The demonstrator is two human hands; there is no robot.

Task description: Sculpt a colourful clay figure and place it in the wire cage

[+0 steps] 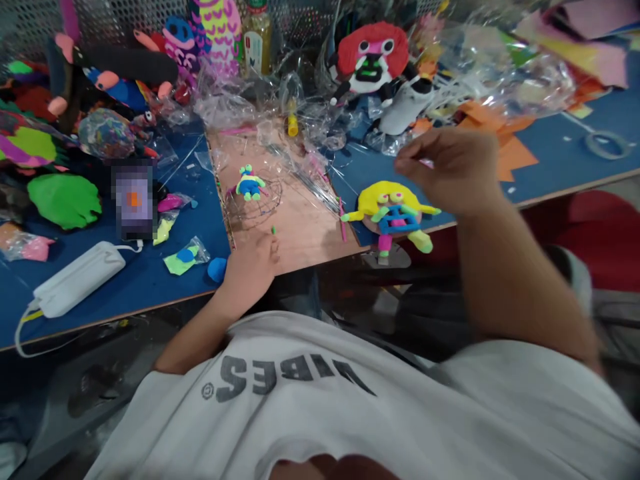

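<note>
My left hand (251,267) rests at the near edge of the brown board (300,227), fingers curled under, close to a tiny green clay bit (273,230). My right hand (450,170) hovers above a yellow clay figure (393,213) with a blue mouth, pink and green limbs. Its fingertips are pinched together around something small and pinkish that I cannot make out. A small blue, yellow and green clay figure (249,183) stands farther back on the board inside a wire ring.
Blue table (100,287) holds a white power bank (75,277), a phone (133,200), green clay sheet (65,199), bagged clay pieces (186,257). Large clay figures (373,57), crumpled cellophane (300,107), a bottle (257,37) crowd the back. Orange paper (505,147) and a tape roll (607,143) lie right.
</note>
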